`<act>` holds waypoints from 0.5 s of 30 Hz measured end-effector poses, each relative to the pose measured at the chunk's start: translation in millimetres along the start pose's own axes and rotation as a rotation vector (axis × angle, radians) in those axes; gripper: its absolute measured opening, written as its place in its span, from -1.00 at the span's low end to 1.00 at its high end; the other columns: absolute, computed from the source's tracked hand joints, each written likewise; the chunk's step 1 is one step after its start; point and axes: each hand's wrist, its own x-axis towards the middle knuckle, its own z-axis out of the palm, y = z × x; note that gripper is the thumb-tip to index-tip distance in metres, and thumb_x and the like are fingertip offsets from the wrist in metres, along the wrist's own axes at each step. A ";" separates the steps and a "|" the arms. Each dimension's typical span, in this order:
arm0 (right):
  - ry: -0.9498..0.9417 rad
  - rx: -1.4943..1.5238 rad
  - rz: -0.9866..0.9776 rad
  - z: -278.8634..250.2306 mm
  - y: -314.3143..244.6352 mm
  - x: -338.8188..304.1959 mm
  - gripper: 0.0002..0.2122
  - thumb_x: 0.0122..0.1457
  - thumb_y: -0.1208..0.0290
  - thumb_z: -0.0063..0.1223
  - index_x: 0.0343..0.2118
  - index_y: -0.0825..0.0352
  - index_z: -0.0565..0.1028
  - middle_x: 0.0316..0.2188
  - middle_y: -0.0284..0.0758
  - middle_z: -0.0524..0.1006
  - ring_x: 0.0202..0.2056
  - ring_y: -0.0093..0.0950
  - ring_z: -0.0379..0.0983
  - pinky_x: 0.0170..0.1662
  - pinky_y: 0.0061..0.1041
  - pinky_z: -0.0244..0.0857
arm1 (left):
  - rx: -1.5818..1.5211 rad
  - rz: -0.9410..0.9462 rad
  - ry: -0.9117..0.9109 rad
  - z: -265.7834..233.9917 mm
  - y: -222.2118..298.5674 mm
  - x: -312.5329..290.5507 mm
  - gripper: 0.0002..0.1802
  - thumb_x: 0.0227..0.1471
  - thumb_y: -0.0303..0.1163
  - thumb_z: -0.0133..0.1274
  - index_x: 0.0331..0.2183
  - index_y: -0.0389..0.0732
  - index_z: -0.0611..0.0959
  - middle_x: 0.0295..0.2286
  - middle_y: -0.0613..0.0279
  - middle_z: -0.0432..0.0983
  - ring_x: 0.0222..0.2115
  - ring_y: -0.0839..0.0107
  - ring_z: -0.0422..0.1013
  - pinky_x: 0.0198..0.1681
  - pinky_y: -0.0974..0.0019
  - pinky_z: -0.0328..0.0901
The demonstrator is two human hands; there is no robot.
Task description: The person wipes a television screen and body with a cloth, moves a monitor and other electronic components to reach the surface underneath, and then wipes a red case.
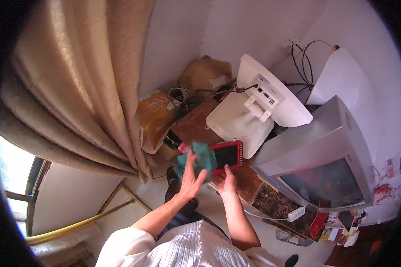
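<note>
A red-framed portable media player (pixel 228 156) with a dark screen and a row of small buttons along one edge is tilted in front of me. My right hand (pixel 226 181) grips its near edge, thumb on the frame. My left hand (pixel 193 180) holds a crumpled green cloth (pixel 202 155) against the player's left end, which the cloth hides. Its thumb stands apart from the fingers. Something red and small (pixel 182 147) shows just beyond the cloth, too blurred to name.
Beyond the player, a white monitor (pixel 272 93) shows its back on a brown table (pixel 196 122). A bulky grey CRT television (pixel 307 155) stands at right, with a white power strip (pixel 296 214) below it. Brown bags (pixel 156 118) and cables lie far left. Beige curtains (pixel 84 75) hang left.
</note>
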 end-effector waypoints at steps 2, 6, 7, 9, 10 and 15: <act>0.001 0.058 0.038 4.7 -0.3 0.7 -0.54 0.09 0.11 0.00 -0.10 0.40 0.28 -0.13 -0.08 0.32 -0.08 -0.15 0.29 -0.01 -0.06 0.21 | -0.233 -0.150 0.163 18.2 -18.2 21.0 -0.23 -0.05 -0.24 0.03 0.12 -0.24 0.08 0.12 -0.08 -0.03 0.15 0.11 -0.05 0.17 0.22 -0.09; 0.027 0.106 0.112 -1.2 -7.9 10.0 -0.50 0.06 0.06 0.03 -0.10 0.39 0.28 -0.14 -0.11 0.33 -0.08 -0.16 0.26 -0.01 -0.03 0.20 | -0.026 -0.284 0.156 29.0 -19.5 42.9 -0.23 -0.11 -0.18 0.10 0.09 -0.20 0.17 0.04 -0.12 0.11 0.05 0.05 0.10 0.08 0.19 0.05; 0.041 0.082 0.126 5.9 -11.9 7.5 -0.47 0.03 0.03 0.05 -0.10 0.38 0.28 -0.14 -0.12 0.33 -0.09 -0.17 0.26 -0.01 -0.01 0.19 | 0.031 -0.353 0.167 29.4 -23.2 46.0 -0.22 -0.14 -0.16 0.12 0.08 -0.20 0.20 0.01 -0.14 0.16 0.01 0.03 0.16 0.04 0.17 0.10; 0.045 0.034 0.132 21.8 -14.5 -1.9 -0.40 -0.03 -0.07 0.08 -0.09 0.35 0.29 -0.14 -0.15 0.33 -0.12 -0.21 0.26 -0.01 0.02 0.15 | 0.041 -0.336 0.198 30.1 -35.1 45.7 -0.18 -0.18 -0.09 0.14 0.07 -0.22 0.22 -0.04 -0.17 0.21 -0.05 -0.05 0.21 0.01 0.13 0.13; 0.035 0.029 0.130 19.3 -14.9 1.7 -0.40 -0.03 -0.07 0.08 -0.09 0.35 0.29 -0.14 -0.15 0.33 -0.12 -0.21 0.26 -0.01 0.02 0.15 | 0.099 -0.318 0.209 34.9 -45.5 44.1 -0.18 -0.17 -0.09 0.12 0.08 -0.22 0.20 -0.05 -0.18 0.21 -0.07 -0.08 0.21 0.01 0.11 0.13; -0.050 0.036 0.016 -0.3 -1.4 15.0 -0.33 -0.01 -0.18 -0.04 0.00 0.31 0.31 -0.02 -0.28 0.34 0.00 -0.34 0.23 0.05 -0.28 0.13 | 0.042 -0.387 0.235 50.1 -7.2 10.3 -0.27 -0.06 -0.18 -0.02 0.10 -0.24 0.12 -0.03 -0.28 0.12 0.01 -0.16 0.05 0.06 0.03 0.03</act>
